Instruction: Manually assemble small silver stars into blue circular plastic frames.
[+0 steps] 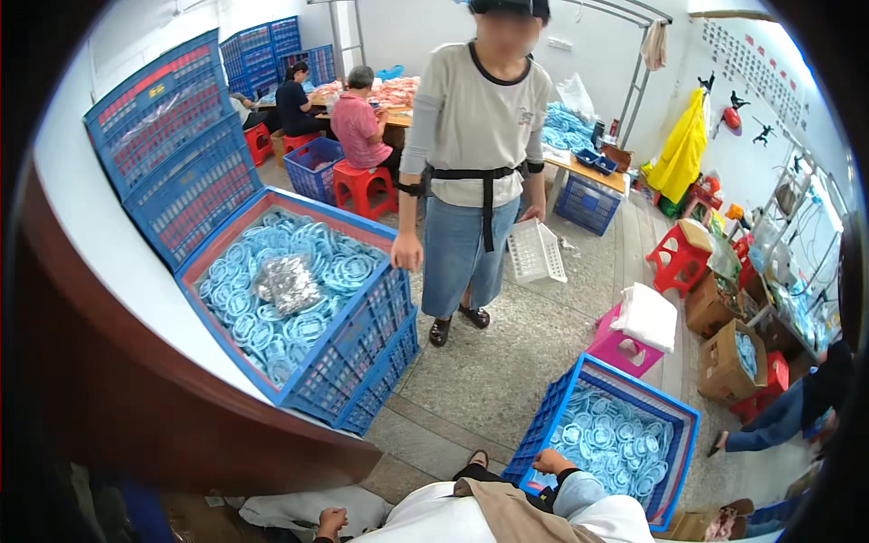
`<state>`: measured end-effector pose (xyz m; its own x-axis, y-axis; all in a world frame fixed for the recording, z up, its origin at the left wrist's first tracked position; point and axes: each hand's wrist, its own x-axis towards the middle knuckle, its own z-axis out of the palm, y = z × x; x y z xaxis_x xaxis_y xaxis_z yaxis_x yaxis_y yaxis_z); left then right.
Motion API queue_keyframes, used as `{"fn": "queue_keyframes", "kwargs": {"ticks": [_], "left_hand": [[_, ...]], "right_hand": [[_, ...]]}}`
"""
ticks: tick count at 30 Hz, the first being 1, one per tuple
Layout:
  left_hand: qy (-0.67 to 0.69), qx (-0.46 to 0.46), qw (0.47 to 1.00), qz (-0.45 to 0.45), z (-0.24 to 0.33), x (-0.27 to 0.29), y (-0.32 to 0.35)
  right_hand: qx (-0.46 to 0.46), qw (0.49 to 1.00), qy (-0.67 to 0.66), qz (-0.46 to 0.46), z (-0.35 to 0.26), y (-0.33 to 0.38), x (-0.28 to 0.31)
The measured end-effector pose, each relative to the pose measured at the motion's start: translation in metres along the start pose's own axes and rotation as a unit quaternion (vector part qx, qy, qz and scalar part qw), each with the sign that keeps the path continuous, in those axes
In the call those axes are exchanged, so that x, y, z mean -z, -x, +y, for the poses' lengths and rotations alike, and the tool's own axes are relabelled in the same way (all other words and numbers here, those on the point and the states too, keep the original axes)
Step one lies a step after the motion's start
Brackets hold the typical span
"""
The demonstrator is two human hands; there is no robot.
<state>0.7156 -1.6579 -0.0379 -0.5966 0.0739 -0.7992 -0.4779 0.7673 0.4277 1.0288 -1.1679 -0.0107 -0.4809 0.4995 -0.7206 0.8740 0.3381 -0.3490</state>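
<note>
My left hand hangs low by my white clothing, its fingers curled in, and nothing shows in it. Beside it lies a pale grey-white sheet or bag. Over the near left side of a blue plastic crate is my right hand, its fingers folded. Whether it touches the rim or holds something small is hidden. Light-blue ring-shaped plastic pieces fill much of this crate.
A person faces me, one hand on stacked blue crates of similar pieces, the other holding a white basket. A pink stool stands right of centre. A brown panel edges the left. Seated people work behind.
</note>
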Motion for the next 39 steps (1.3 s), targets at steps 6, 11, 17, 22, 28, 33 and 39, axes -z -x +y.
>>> {"fn": "queue_keyframes", "kwargs": {"ticks": [6,11,17,22,28,33,39], "left_hand": [[-0.039,-0.011,0.998,-0.052,0.055,-0.06,-0.003],[-0.122,-0.075,0.989,-0.033,0.132,-0.096,0.018],[-0.174,-0.081,0.981,-0.021,0.183,-0.102,0.016],[-0.346,-0.105,0.931,-0.054,0.226,-0.121,-0.014],[-0.426,-0.167,0.883,-0.107,0.322,-0.167,-0.077],[-0.461,-0.263,0.83,-0.172,0.456,-0.235,-0.111],[-0.457,-0.33,0.799,-0.209,0.577,-0.293,-0.157]], "right_hand": [[0.033,0.999,0.021,0.023,0.051,-0.065,0.041],[0.068,0.993,0.016,0.091,0.075,-0.102,0.089],[0.053,0.986,-0.049,0.147,0.084,-0.105,0.117],[-0.016,0.981,-0.124,0.146,0.152,-0.1,0.079],[-0.205,0.956,-0.198,0.063,0.173,-0.054,0.064],[-0.317,0.898,-0.274,0.138,0.211,-0.05,0.047],[-0.269,0.84,-0.397,0.252,0.149,-0.06,0.121]]}}
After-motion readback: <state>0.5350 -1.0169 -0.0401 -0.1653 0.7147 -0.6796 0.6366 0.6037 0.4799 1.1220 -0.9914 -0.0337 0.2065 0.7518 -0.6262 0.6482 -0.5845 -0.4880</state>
